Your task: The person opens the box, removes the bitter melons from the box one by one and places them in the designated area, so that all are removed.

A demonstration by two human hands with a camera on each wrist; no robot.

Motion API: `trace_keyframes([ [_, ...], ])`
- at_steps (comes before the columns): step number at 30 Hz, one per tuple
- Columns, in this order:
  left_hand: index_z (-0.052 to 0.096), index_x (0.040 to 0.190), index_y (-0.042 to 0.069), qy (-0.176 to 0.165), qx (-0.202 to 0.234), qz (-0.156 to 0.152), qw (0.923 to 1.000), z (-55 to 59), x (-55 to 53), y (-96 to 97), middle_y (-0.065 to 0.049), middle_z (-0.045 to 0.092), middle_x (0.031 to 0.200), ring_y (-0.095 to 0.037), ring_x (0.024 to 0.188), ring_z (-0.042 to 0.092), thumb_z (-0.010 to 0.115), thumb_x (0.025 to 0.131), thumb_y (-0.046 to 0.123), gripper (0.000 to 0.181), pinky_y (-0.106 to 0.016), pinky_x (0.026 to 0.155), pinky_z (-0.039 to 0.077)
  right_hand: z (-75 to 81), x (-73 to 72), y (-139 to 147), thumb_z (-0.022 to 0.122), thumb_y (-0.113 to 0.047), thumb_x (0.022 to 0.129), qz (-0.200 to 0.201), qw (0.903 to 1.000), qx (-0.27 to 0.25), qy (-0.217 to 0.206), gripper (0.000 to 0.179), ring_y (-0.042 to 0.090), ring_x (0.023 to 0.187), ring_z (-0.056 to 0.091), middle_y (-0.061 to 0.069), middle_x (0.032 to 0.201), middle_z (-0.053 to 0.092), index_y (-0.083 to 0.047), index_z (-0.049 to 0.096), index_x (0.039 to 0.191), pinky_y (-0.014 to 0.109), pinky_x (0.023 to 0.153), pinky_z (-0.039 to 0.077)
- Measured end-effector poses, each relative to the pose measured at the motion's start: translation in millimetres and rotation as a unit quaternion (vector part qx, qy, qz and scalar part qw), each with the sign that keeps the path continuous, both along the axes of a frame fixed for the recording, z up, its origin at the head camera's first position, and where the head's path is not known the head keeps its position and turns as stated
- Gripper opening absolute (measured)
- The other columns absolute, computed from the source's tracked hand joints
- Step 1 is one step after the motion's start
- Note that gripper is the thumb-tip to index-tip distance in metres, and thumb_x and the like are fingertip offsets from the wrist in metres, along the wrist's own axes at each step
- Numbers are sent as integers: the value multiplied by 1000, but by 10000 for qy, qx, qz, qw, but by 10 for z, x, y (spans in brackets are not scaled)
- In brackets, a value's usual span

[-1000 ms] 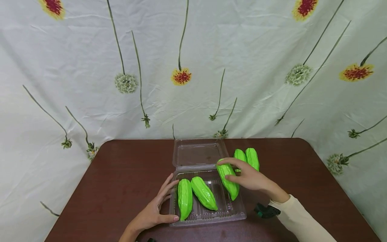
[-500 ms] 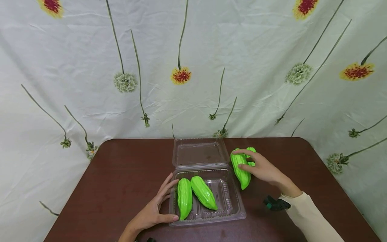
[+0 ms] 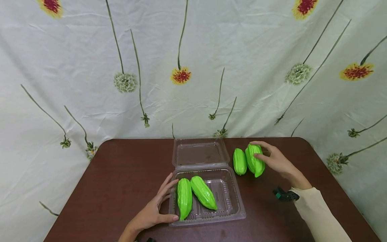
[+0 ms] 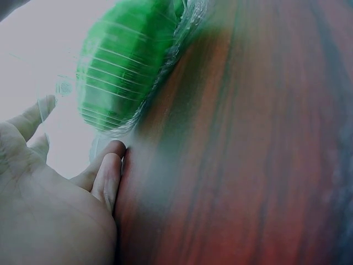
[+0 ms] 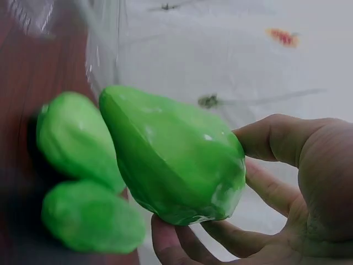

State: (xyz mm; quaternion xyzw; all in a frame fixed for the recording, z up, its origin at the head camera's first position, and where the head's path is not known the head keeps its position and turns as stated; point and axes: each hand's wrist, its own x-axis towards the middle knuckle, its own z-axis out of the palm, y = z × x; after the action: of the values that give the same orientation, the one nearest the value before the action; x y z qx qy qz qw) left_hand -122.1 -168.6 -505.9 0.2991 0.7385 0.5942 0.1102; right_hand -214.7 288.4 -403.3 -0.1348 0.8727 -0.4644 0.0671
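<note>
My right hand grips a bright green, ribbed bitter melon, thumb on one side and fingers on the other. In the right wrist view the held melon is in front of two other green melons on the table. One of those, a second bitter melon, lies just left of it; the other is mostly hidden behind it in the head view. My left hand, fingers spread, touches the left side of a clear plastic clamshell box. Inside the box lie a left melon and a slanted melon.
The clear lid is folded back behind the box. All this stands on a dark reddish-brown table with rounded far corners. A white flowered cloth hangs behind it. A dark band is on the right wrist.
My right hand has carried its melon from above the box's right side, rightward and back, to the two melons on the table. The left hand has stayed at the box.
</note>
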Motion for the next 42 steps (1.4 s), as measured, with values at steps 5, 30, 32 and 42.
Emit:
trace_keyframes([
  [5,16,162,13,58,0,-18,10000,21,4,-3,-9,-11,169,0,147,24,77,84,3,99,-19,111,30,-95,-83,156,56,-20,104,-217,9998,5,-27,51,47,135,42,23,155,38,-7,42,151,52,96,44],
  [30,17,161,10,139,-44,-54,9999,11,8,-20,-14,-11,168,-4,148,23,76,85,5,97,-21,111,31,-451,-263,398,51,-12,105,-650,9963,182,-540,53,52,146,20,28,161,25,-3,36,154,68,107,32],
  [32,18,161,12,124,-74,-29,9999,3,10,-32,-12,-11,169,-6,148,24,77,84,6,97,-21,111,31,-470,-271,387,51,-11,104,-616,9963,185,-575,52,52,147,17,28,161,25,-3,36,154,68,108,30],
  [42,18,161,11,120,-120,-11,9999,-21,-15,-36,-11,-10,169,-10,148,26,77,84,7,97,-22,111,32,-449,-296,342,49,-8,104,-501,9969,285,-529,50,53,144,24,30,158,29,0,38,152,64,103,38],
])
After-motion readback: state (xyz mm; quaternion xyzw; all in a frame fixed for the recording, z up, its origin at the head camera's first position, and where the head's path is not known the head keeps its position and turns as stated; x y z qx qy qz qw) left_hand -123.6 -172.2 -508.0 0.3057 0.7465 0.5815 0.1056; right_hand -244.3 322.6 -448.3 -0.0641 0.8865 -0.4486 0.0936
